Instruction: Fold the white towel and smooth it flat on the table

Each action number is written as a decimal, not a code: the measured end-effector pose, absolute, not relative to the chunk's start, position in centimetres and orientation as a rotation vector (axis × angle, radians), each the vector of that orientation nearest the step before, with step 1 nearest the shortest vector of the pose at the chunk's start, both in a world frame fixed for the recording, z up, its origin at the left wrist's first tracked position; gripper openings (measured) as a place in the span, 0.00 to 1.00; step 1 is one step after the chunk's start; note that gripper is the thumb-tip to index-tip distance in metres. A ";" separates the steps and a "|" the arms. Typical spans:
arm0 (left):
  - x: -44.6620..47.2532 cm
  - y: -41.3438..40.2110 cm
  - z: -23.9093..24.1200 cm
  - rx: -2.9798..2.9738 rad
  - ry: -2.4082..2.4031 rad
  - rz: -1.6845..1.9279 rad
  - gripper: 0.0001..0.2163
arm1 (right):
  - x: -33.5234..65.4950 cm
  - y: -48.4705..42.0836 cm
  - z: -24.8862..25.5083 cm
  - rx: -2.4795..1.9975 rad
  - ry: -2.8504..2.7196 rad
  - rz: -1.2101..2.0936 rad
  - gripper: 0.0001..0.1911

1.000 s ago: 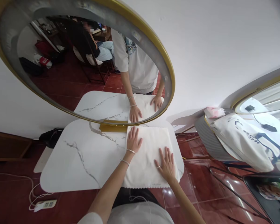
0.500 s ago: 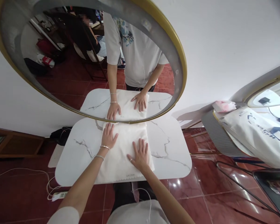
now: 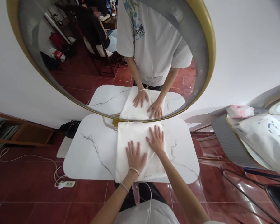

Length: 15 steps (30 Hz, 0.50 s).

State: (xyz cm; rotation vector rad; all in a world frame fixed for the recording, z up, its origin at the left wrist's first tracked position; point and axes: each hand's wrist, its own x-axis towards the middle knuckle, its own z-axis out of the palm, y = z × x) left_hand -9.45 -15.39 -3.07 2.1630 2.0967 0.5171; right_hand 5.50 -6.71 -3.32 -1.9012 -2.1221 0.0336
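Observation:
A white cloth (image 3: 126, 133), folded into a rough rectangle with a scalloped near edge, lies on a white marble-patterned table (image 3: 84, 155). My left hand (image 3: 135, 158) rests flat on the cloth's near middle part, fingers spread, with bracelets at the wrist. Farther from me and to the right, my right hand (image 3: 156, 139) lies palm down on the cloth near its right edge, fingers apart, a ring on one finger. Neither hand grips anything. A faint crease runs across the fabric between them.
A large gold-rimmed mirror (image 3: 213, 53) hangs over the table's far edge and reflects a seated person. On the right stands a grey ribbed table (image 3: 228, 137) with a white bag (image 3: 266, 133). A power strip (image 3: 66, 184) and cable lie on the floor at left.
My left hand has slid from the cloth's far left toward me and the middle. My right hand has moved away from me to the far right part. The camera view has shifted.

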 end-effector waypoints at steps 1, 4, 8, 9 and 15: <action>-9.1 -15.6 -3.0 2.169 2.078 0.527 0.33 | 6.0 -7.0 -3.4 -1.909 -2.112 0.007 0.33; -9.6 -15.1 -2.9 2.174 2.017 0.538 0.35 | 6.2 -7.3 -3.6 -1.891 -2.095 -0.046 0.33; -12.3 -14.4 -2.8 2.187 1.977 0.529 0.35 | 3.8 -7.3 -3.8 -1.815 -2.124 -0.044 0.34; -13.2 -14.4 -2.8 2.187 1.980 0.525 0.35 | 2.9 -7.3 -3.9 -1.806 -2.126 -0.040 0.34; -19.6 -14.0 -2.6 2.184 1.983 0.467 0.34 | -3.7 -7.1 -3.7 -1.781 -2.144 -0.036 0.34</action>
